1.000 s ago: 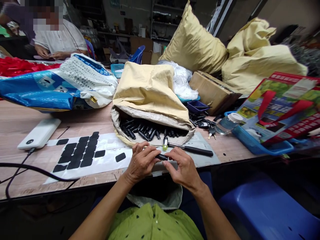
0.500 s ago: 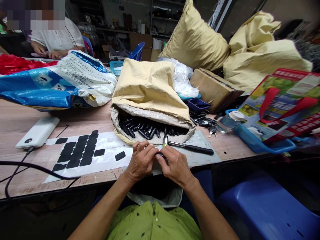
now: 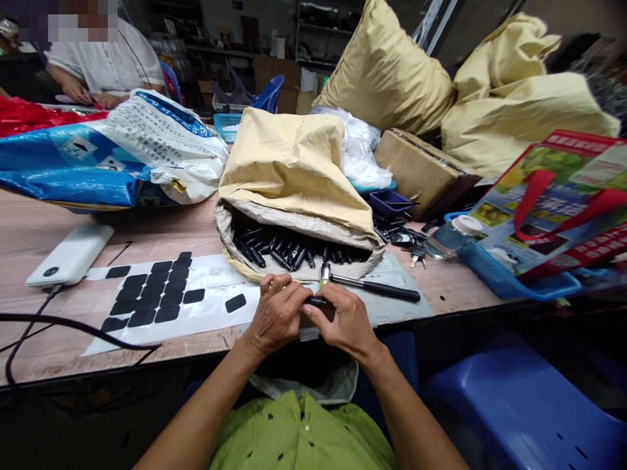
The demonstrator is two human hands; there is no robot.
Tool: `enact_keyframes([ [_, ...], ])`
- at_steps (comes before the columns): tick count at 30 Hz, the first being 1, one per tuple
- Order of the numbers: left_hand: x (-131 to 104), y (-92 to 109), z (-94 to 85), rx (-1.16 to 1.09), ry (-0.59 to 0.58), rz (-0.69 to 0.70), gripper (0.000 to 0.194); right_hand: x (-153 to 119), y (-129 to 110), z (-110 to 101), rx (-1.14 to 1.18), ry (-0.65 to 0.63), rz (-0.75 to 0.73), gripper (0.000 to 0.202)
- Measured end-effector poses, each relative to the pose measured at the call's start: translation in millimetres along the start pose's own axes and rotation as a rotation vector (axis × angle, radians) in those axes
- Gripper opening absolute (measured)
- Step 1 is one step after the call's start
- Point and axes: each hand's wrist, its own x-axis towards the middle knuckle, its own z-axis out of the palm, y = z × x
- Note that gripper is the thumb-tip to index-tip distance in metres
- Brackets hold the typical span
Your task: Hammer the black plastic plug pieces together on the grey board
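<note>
Between my two hands is a black tube-shaped part (image 3: pixel 318 301), partly covered by the fingers. My left hand (image 3: pixel 278 310) is closed on its left end, and my right hand (image 3: pixel 347 320) pinches the right end. Just beyond them lies a hammer (image 3: pixel 382 285) with a black grip, its head close to my right fingers. Behind the hammer, a beige woven sack (image 3: pixel 289 163) lies with its mouth toward me, full of similar black tube-shaped parts (image 3: pixel 279 249). Left of my left hand is a white sheet (image 3: pixel 210 313) bearing several black rounded-square stickers (image 3: pixel 155 287).
A white power bank (image 3: pixel 71 256) with a black cable sits at the left, before a blue-and-white bag (image 3: pixel 112 156). Keys (image 3: pixel 418 253), a jar (image 3: pixel 448 238) and a blue tray (image 3: pixel 504 277) with a printed bag are at right. A co-worker (image 3: pixel 98 65) sits far left.
My right hand has shifted slightly right, and more of the black tube-shaped part now shows between my hands. The view has tilted slightly.
</note>
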Motion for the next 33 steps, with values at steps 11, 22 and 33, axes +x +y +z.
enact_keyframes([
  [11, 3, 2, -1.8, -0.047, 0.024, -0.031, 0.021, -3, 5, -5, 0.024, -0.015, 0.004, 0.008],
  [22, 2, -4, 0.9, -0.046, 0.031, -0.026, 0.021, 2, -1, 8, -0.041, 0.038, -0.025, 0.014],
  [33, 5, -6, 3.4, -0.033, 0.047, -0.114, 0.012, 8, 11, -17, -0.082, 0.093, -0.021, 0.016],
])
